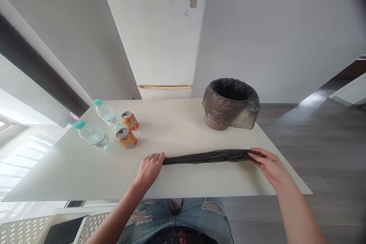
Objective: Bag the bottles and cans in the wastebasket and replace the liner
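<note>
A black plastic bag [208,157], gathered into a long narrow strip, stretches sideways just above the white table [171,129]. Its left end is wrapped in the closed fingers of my left hand [151,168]. At the other end, my right hand [270,166] pinches the bag between thumb and fingers. Beyond the strip, towards the right, stands a trash can [216,123] lined with a dark plastic liner [220,106] folded over its rim. The inside of the can is too dark to make out.
Left on the table are two clear bottles with teal caps, one nearer [94,136] and one farther [108,115], beside two orange cans, nearer [127,139] and farther [130,121]. A white refrigerator [160,34] stands behind. White perforated baskets [23,230] sit below the table's front left.
</note>
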`<state>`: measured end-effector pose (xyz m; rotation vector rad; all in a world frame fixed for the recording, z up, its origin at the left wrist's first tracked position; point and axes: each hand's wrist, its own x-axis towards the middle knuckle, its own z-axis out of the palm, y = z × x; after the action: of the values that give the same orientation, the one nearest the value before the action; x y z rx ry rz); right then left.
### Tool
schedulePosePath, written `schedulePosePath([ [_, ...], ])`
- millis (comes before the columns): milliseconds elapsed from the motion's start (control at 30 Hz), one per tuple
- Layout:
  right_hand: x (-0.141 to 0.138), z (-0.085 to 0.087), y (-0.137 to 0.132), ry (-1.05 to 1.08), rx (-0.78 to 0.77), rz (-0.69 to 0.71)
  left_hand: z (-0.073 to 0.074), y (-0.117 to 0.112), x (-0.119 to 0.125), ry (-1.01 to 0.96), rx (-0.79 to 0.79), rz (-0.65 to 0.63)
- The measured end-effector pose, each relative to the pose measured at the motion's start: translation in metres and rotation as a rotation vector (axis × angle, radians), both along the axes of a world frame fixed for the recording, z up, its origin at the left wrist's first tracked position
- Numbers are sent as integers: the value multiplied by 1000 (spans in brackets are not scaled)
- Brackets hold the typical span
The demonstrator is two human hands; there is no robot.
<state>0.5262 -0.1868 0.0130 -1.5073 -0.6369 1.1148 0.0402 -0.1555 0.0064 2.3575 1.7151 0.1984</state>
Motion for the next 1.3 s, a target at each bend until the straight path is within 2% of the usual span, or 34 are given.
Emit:
schedulePosePath([
  [133, 4, -13, 1, 82, 3, -106, -4, 2, -20, 40, 174, 125],
  [200, -2, -16, -1, 196, -1, -146, -2, -1, -14, 20, 311, 145],
  [233, -6, -16, -2, 256, -6, -153, 0, -4, -5, -13, 365, 112],
  [300, -18, -17, -4, 333, -4, -146, 4, -9, 25, -93, 410, -24],
  [333, -26, -17, -4, 346, 6, -143, 5, -10, 46, -122, 396, -122],
  [400, -43, -16, -4, 352, 55, -170, 5, -11, 91, -112, 361, -240],
  [467, -64, -12, -2, 351, 136, -237, 2, -9, 136, -64, 310, -335],
  [533, -84, -6, -1, 355, 257, -251, -1, -5, 170, -44, 281, -444],
  [600, -103, 3, -2, 371, 403, -191, 1, -3, 191, -60, 242, -471],
  [667, -119, 9, -4, 394, 500, -99, 8, -4, 200, -96, 183, -430],
  [767, -142, 12, -7, 439, 500, -33, 21, -8, 202, -101, 84, -358],
  [833, -160, 12, -6, 475, 479, -72, 26, -10, 200, -66, 48, -343],
  [1000, -192, 17, 6, 722, 421, -215, 22, -6, 185, 19, 1, -341],
  [1100, -180, 22, 16, 835, 415, -310, 13, 1, 163, 65, -39, -371],
  [1233, -138, 22, 21, 798, 402, -429, 2, 7, 118, 114, -66, -359],
  [1300, -119, 19, 20, 784, 370, -437, 0, 6, 95, 139, -81, -350],
])
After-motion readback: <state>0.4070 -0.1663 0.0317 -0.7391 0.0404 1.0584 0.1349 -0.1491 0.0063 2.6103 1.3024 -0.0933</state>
